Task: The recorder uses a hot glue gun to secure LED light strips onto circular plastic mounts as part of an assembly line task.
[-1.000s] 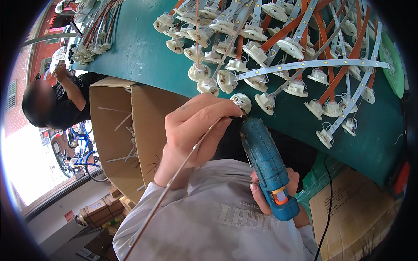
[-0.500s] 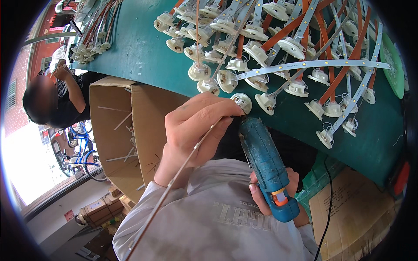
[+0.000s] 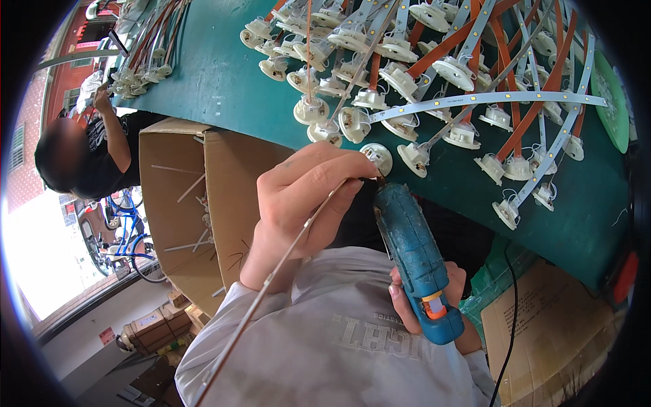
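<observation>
My left hand (image 3: 305, 197) is closed in a pinch on a thin LED strip (image 3: 271, 275), seen edge-on, which runs down past my sleeve to the lower left. Just beyond the fingertips, at the table's near edge, is a round white end cap (image 3: 377, 158). Whether the fingers touch this cap, I cannot tell. In my right hand (image 3: 456, 279) is a teal glue gun (image 3: 410, 234), gripped by its handle. Its nozzle points up to the pinched strip end, close below the cap; the exact contact spot is hidden by the fingers.
Many LED strips with white caps (image 3: 463, 138) lie crossed on the green table (image 3: 224, 81). A cardboard box (image 3: 247, 176) stands open at left, flattened cardboard (image 3: 549, 339) at lower right. A black cord (image 3: 513, 298) hangs near my right arm. Another person (image 3: 108, 146) sits at far left.
My hands and the glue gun have barely shifted. At far left the other person's raised hand has moved slightly upward.
</observation>
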Tool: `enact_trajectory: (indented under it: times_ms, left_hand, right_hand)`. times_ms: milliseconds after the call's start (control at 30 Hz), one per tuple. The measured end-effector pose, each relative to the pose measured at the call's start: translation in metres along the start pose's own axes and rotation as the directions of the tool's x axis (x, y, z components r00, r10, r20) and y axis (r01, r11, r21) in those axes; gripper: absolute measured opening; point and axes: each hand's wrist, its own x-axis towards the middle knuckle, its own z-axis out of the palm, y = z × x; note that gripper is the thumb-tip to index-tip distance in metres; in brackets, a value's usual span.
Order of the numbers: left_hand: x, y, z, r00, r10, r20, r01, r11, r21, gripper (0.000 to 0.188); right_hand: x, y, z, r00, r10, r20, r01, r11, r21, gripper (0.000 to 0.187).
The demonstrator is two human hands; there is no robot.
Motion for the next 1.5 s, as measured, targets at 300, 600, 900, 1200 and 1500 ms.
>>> enact_trajectory:
  times_ms: [300,600,900,1200,1500]
  left_hand:
    - [-0.001,0.003,0.0,1.0,-0.025,0.0,0.025,0.999,-0.027,0.014]
    - [-0.001,0.007,-0.001,0.993,-0.113,-0.018,0.112,0.992,-0.062,0.017]
    - [-0.003,0.015,-0.023,0.915,-0.25,-0.317,0.092,0.893,-0.44,0.015]
    - [0.075,-0.037,-0.118,0.92,-0.293,-0.261,0.387,0.786,0.482,0.02]
    - [0.214,-0.163,-0.149,0.799,-0.528,0.287,0.132,0.621,0.773,0.025]
  right_hand:
    - [-0.005,-0.006,0.006,0.999,0.047,-0.016,-0.049,0.995,-0.091,0.015]
    - [-0.009,-0.009,-0.009,0.999,0.032,0.03,-0.03,0.996,-0.08,0.025]
    - [-0.042,-0.015,-0.072,0.946,-0.022,-0.324,0.197,0.833,0.518,0.039]
    - [-0.031,0.023,-0.202,0.58,-0.183,-0.794,0.541,0.815,0.207,0.038]
    - [-0.022,0.028,-0.22,0.606,0.07,-0.792,0.525,0.713,0.464,0.03]
